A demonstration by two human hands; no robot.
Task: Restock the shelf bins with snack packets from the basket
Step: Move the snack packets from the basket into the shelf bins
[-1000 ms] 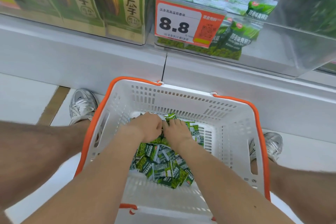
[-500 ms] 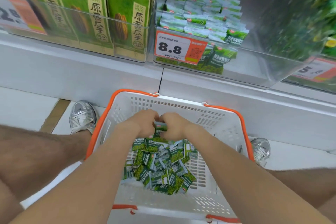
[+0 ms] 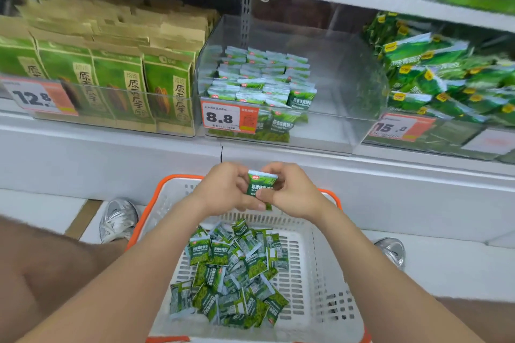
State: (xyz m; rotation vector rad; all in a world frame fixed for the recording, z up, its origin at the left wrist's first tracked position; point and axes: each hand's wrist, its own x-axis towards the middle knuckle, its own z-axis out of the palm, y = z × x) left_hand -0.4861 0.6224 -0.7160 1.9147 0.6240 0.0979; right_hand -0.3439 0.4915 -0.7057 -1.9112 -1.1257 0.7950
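Three shelf bins [image 3: 334, 120]: clear-walled, side by side; in the middle one, behind the 8.8 price tag [image 3: 223, 117], small green packets stand in rows on the left half only, so the bare right half looks like the space to fill
basket [image 3: 320, 273]: white with an orange rim, on the floor [image 3: 459, 267] directly below that middle bin, probably set there to keep each lift short
loose packets [image 3: 231, 273]: jumbled heap lying flat in the basket bottom, faces and ends turned every way
left hand [image 3: 225, 189]: fingers curled in, pinching the left edge of the held packet
right hand [image 3: 295, 192]: curled likewise, pinching the right edge, thumb across the lower front
held packet [image 3: 261, 182]: between both hands above the basket's far rim, below the bin front; two-sided hold seems meant to square it before shelving
pointing: printed face toward the camera, pale sealed edge up, slightly tilted; long axis roughly vertical, matching the shelved rows; bottom hidden by fingers
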